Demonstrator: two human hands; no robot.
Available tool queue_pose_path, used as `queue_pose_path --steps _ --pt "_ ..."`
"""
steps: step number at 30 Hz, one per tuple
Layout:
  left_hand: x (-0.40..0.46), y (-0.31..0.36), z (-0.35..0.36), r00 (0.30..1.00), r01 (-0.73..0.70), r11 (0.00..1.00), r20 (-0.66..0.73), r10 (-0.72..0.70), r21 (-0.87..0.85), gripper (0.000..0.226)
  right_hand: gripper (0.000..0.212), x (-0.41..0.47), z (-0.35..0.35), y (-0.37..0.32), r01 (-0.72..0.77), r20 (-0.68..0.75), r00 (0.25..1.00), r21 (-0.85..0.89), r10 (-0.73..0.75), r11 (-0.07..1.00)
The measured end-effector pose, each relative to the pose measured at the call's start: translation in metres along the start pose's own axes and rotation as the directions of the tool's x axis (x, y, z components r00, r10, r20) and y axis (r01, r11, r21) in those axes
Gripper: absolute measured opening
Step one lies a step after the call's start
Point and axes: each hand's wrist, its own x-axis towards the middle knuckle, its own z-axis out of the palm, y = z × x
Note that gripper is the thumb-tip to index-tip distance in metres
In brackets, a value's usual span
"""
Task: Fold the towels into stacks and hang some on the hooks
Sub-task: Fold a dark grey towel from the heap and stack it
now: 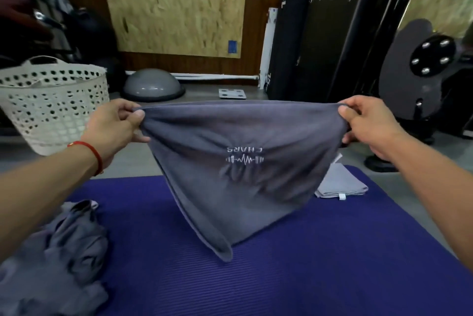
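Two pinches: left hand thumb and curled fingers clamp one top corner of grey towel; right hand grips opposite corner likewise. Top edge stretched taut between them, likely to square it for folding. Towel hangs above purple mat, lower tip touching. Unfolded heap near left; folded towel behind right; basket far left.
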Motion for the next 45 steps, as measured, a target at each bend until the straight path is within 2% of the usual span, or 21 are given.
queue_pose_path --steps 2,4,7,9,12,15,17,19,22,25,27,31,33,35,37,39,42,45 --pt "-0.003 0.001 -0.003 0.999 0.021 0.998 0.031 -0.019 -0.054 0.016 0.015 0.004 0.002 0.002 0.021 0.005 1.000 -0.039 -0.021 0.999" --pt "-0.004 -0.001 -0.005 0.999 0.011 1.000 0.049 -0.010 -0.022 0.010 0.014 0.006 0.004 0.005 0.033 -0.017 0.999 -0.058 -0.034 0.998" --pt "0.000 -0.008 -0.005 0.998 -0.047 0.984 0.038 0.041 0.174 0.007 0.013 0.005 0.013 0.013 0.016 -0.057 0.998 0.046 -0.013 0.999" --pt "0.006 -0.015 0.002 0.999 -0.037 0.970 0.032 0.030 0.238 0.009 0.012 0.006 0.026 0.019 -0.034 -0.069 0.997 0.148 0.044 0.988" --pt "0.016 -0.028 0.026 0.989 0.136 0.986 0.037 -0.140 0.100 0.004 0.011 0.014 0.053 0.043 -0.100 -0.057 0.992 0.218 0.115 0.971" --pt "0.027 -0.041 0.054 0.944 0.330 0.935 0.078 -0.322 -0.132 0.022 0.014 0.024 0.079 0.064 -0.182 -0.005 0.982 0.266 0.191 0.947" --pt "0.035 -0.042 0.070 0.929 0.369 0.892 0.071 -0.364 -0.261 0.027 0.018 0.032 0.090 0.068 -0.223 -0.010 0.971 0.337 0.240 0.915" --pt "0.044 -0.035 0.080 0.947 0.308 0.883 0.030 -0.319 -0.355 0.029 0.023 0.043 0.092 0.062 -0.200 -0.064 0.966 0.432 0.251 0.880" --pt "0.050 -0.020 0.083 0.990 0.113 0.897 -0.031 -0.140 -0.428 0.024 0.021 0.058 0.078 0.049 -0.107 -0.131 0.965 0.598 0.228 0.794" --pt "0.035 -0.015 0.073 0.997 -0.034 0.895 0.045 0.061 -0.445 0.016 0.015 0.047 0.056 0.047 -0.041 -0.140 0.975 0.658 0.175 0.752" --pt "0.009 -0.027 0.067 0.991 -0.032 0.913 0.103 0.081 -0.407 0.018 0.015 0.021 0.047 0.062 -0.044 -0.130 0.980 0.588 0.148 0.808" --pt "-0.067 -0.106 0.060 0.984 0.079 0.975 0.173 -0.042 -0.209 0.022 0.012 -0.048 0.058 0.141 -0.152 0.013 0.987 0.388 0.159 0.909" --pt "-0.112 -0.157 0.056 0.958 0.128 0.991 0.263 -0.115 -0.033 0.023 0.014 -0.086 0.067 0.192 -0.231 0.134 0.970 0.245 0.203 0.942" --pt "-0.157 -0.202 0.051 0.914 0.096 0.965 0.362 -0.182 0.243 0.026 0.021 -0.124 0.072 0.234 -0.235 0.265 0.940 0.040 0.216 0.971" --pt "-0.199 -0.232 0.046 0.851 0.055 0.895 0.448 -0.273 0.443 0.033 0.027 -0.157 0.070 0.265 -0.140 0.417 0.882 -0.209 0.217 0.968" --pt "-0.234 -0.251 0.042 0.799 0.032 0.862 0.506 -0.326 0.505 0.037 0.031 -0.183 0.066 0.283 -0.043 0.561 0.789 -0.358 0.251 0.933" --pt "-0.274 -0.262 0.030 0.763 -0.004 0.851 0.552 -0.337 0.525 0.031 0.026 -0.215 0.056 0.291 0.014 0.680 0.674 -0.403 0.289 0.915" --pt "-0.313 -0.263 0.007 0.708 -0.201 0.850 0.672 -0.217 0.487 0.014 0.027 -0.246 0.043 0.288 0.080 0.787 0.522 -0.430 0.330 0.899"
